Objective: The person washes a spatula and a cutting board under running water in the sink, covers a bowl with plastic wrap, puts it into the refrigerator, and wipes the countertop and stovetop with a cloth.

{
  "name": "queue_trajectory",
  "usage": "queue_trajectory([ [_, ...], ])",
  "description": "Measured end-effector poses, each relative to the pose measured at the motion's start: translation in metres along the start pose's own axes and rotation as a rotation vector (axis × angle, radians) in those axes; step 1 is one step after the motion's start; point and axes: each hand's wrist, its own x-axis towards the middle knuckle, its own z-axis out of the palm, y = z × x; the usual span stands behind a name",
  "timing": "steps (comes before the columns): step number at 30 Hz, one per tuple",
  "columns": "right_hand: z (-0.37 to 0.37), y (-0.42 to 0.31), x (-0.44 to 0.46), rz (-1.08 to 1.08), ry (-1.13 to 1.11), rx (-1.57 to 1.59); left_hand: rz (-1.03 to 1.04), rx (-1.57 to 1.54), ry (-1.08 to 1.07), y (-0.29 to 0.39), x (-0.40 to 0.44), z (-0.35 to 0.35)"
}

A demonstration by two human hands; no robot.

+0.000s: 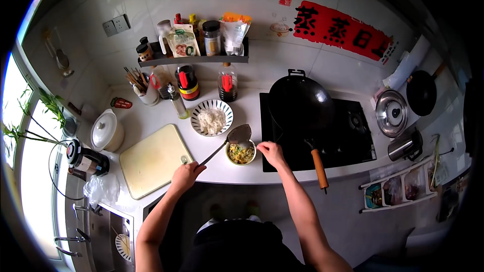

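My left hand (184, 176) is closed around the handle of a wok spatula (239, 134). The spatula's dark metal blade is over the far edge of a small bowl (228, 158) that holds fried rice with yellow and green bits (241, 154). At the bowl's right side is my right hand (272, 154), fingers bent and pressed together. Its fingertips are at or very near the rim; whether they grip it I cannot tell. Behind the small bowl stands a striped bowl (194, 123) of white rice (211, 120).
A cutting board (155, 162) lies to the left, beside a white lidded pot (107, 131). To the right, a wok (301, 102) sits on the black stove (348, 143), its wooden handle (319, 165) sticking out over the front edge. Sauce bottles (228, 82) line the wall.
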Motion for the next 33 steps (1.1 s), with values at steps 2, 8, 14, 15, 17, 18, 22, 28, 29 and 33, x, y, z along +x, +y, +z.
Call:
queue_trajectory([
  [2,0.007,0.0,-0.012,0.045,-0.029,0.043,-0.025,0.014,0.016,-0.002,0.0,0.0],
  [8,0.001,-0.038,-0.003,-0.079,0.033,0.227,-0.03,-0.019,-0.037,0.008,0.008,0.006],
  [14,0.01,-0.017,-0.002,-0.147,0.117,0.305,0.022,-0.061,-0.018,0.02,0.013,0.017],
  [15,0.01,-0.01,-0.006,-0.148,0.116,0.305,0.022,-0.061,-0.017,0.021,0.012,0.017],
  [17,0.005,-0.001,-0.013,-0.044,0.087,0.152,0.002,-0.037,-0.054,0.024,0.012,0.018],
  [18,0.006,0.002,-0.014,-0.043,0.089,0.152,0.003,-0.036,-0.055,0.023,0.012,0.018],
  [22,0.003,-0.005,-0.016,-0.067,0.13,0.22,-0.02,-0.054,-0.073,0.02,0.017,0.025],
  [28,0.014,0.005,-0.022,-0.029,0.135,0.237,-0.008,-0.111,-0.094,0.013,0.021,0.032],
  [29,0.015,0.008,-0.025,-0.019,0.143,0.244,-0.013,-0.138,-0.092,0.011,0.02,0.032],
  [33,0.007,-0.006,-0.026,-0.006,0.129,0.25,-0.048,-0.199,-0.104,0.009,0.019,0.033],
])
